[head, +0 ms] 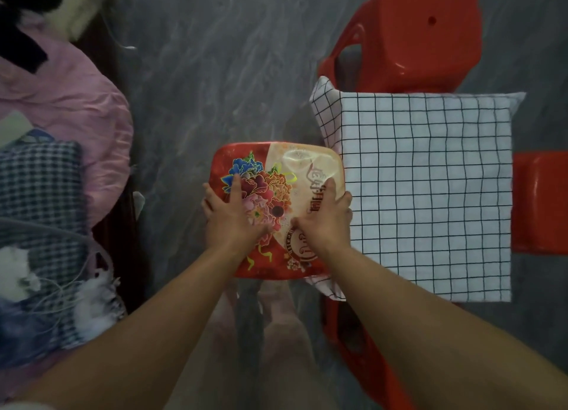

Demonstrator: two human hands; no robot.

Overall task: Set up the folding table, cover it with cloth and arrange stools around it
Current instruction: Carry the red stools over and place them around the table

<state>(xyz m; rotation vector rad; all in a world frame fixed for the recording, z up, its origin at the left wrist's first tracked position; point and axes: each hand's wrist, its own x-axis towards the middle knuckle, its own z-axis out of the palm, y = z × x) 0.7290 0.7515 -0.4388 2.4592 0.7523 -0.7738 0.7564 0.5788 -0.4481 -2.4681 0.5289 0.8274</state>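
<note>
Both hands on flowered stool (276, 176), centre frame, beside covered table.
Left hand (233, 219) and right hand (325, 222) grip the printed seat at its opposite sides, fingers curled over the edges. The seat's right edge touches the white grid cloth (415, 163) draped over the table (461, 256), right of centre. Plain red stool (424, 40) at upper right, second red stool (541, 200) at right edge, third red stool (362, 357) at lower centre. Grey floor (199, 87).
</note>
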